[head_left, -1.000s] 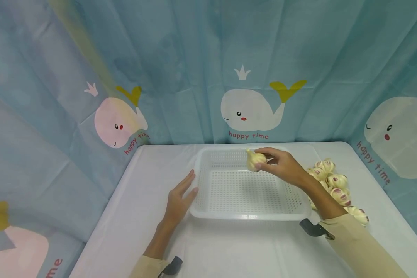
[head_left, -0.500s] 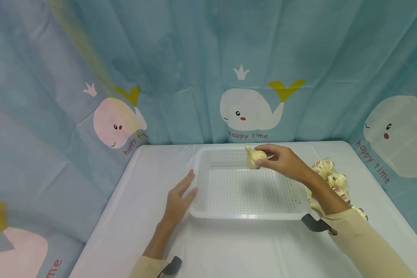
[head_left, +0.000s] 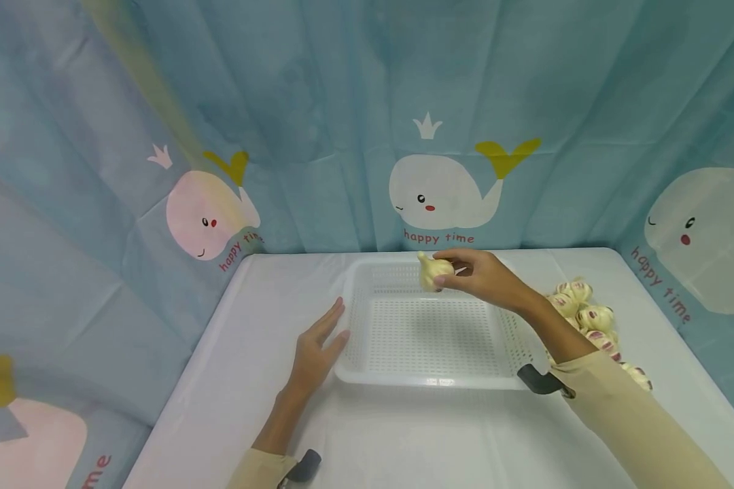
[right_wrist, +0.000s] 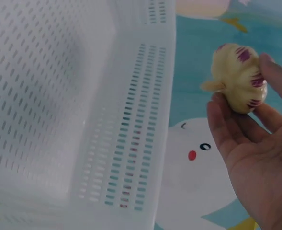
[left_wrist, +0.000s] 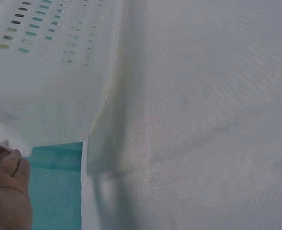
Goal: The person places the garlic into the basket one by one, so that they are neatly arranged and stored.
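Note:
My right hand (head_left: 486,277) pinches a pale garlic bulb (head_left: 434,273) between thumb and fingers, over the far side of a white perforated basket (head_left: 440,382). In the right wrist view the garlic bulb (right_wrist: 239,79) shows purple patches and a short stem, held above the basket's rim level. My left hand (head_left: 313,350) lies with straight fingers at the basket's left side, fingertips right at its rim. The left wrist view shows part of the left hand (left_wrist: 9,187) beside the basket wall (left_wrist: 45,86). Nothing lies inside the basket.
A heap of several garlic bulbs (head_left: 595,318) lies on the white table (head_left: 404,441) to the right of the basket, partly hidden by the right forearm. A blue curtain (head_left: 342,136) with printed whales hangs behind and around the table.
My right hand has moved slightly left and up with the garlic bulb still pinched. The left hand and the basket have stayed in place.

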### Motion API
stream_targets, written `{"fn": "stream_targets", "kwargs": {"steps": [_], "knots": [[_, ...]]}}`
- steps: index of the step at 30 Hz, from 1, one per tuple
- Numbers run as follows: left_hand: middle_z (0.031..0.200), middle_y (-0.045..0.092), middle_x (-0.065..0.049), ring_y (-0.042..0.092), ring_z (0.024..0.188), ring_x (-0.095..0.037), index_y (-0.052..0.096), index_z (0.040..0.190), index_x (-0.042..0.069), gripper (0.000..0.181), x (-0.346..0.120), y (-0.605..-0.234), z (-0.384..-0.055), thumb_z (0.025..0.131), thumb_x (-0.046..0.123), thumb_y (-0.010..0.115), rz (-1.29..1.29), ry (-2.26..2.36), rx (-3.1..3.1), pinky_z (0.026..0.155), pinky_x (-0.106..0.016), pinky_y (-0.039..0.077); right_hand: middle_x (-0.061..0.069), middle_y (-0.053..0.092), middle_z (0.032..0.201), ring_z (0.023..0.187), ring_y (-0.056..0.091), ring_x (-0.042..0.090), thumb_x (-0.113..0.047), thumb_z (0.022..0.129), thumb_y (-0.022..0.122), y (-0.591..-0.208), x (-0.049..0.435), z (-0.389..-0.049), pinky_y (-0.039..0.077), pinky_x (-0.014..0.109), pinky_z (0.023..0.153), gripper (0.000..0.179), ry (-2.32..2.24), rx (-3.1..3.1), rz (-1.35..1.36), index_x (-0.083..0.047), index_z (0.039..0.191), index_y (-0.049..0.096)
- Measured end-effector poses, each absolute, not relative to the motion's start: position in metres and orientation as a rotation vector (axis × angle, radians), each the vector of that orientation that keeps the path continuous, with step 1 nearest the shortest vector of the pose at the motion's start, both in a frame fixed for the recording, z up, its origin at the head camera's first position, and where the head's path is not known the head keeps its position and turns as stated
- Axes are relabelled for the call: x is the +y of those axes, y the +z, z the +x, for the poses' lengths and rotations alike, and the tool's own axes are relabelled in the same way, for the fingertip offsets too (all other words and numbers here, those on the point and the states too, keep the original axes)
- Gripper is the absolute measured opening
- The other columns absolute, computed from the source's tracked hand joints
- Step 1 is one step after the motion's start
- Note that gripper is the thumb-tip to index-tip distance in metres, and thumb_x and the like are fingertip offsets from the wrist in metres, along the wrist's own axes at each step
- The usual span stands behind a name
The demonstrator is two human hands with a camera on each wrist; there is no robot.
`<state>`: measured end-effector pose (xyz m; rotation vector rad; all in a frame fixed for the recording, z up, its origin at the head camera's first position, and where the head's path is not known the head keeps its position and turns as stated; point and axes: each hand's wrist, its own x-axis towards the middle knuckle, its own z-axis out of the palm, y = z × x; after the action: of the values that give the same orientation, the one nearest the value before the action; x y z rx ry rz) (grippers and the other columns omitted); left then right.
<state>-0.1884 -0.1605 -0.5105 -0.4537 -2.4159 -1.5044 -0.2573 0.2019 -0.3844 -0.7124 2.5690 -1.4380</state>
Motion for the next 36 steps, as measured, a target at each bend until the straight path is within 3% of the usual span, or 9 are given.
{"fn": "stream_targets", "kwargs": {"steps": [10,18,28,36], "knots": [[0.165,0.044,0.007,0.039,0.155,-0.014,0.054,0.155,0.014,0.053,-0.160,-0.510,-0.188,0.104,0.017,0.066,-0.414,-1.518,-2.439,0.126,-0.029,0.032,0.009,0.071,0.124,0.109,0.072,0.024,-0.033,0.093,0.084,-0.397,0.173,-0.274,0.062,0.037,0.091,0.054,-1.406,2.501,-0.729,-0.010,0.139,0.067],[0.166,0.044,0.001,0.040,0.155,-0.020,0.054,0.155,0.012,0.053,-0.160,-0.512,-0.189,0.104,0.018,0.067,-0.440,-1.505,-2.418,0.125,-0.034,0.034,0.009,0.073,0.122,0.108,0.072,0.022,-0.031,0.092,0.084,-0.405,0.157,-0.286,0.062,0.036,0.091,0.051,-1.353,2.482,-0.722,-0.008,0.136,0.069],[0.166,0.043,0.010,0.038,0.156,-0.020,0.053,0.156,0.016,0.052,-0.159,-0.511,-0.186,0.105,0.020,0.066,-0.399,-1.527,-2.449,0.127,-0.033,0.031,0.006,0.074,0.119,0.104,0.071,0.020,-0.038,0.093,0.083,-0.425,0.148,-0.298,0.062,0.035,0.088,0.051,-1.222,2.503,-0.702,-0.009,0.134,0.070],[0.166,0.043,0.011,0.038,0.156,-0.016,0.053,0.156,0.017,0.053,-0.158,-0.511,-0.186,0.106,0.023,0.066,-0.389,-1.537,-2.442,0.128,-0.033,0.031,0.005,0.075,0.114,0.101,0.069,0.019,-0.034,0.093,0.084,-0.438,0.137,-0.303,0.060,0.034,0.089,0.046,-1.214,2.488,-0.727,-0.007,0.128,0.072]]}}
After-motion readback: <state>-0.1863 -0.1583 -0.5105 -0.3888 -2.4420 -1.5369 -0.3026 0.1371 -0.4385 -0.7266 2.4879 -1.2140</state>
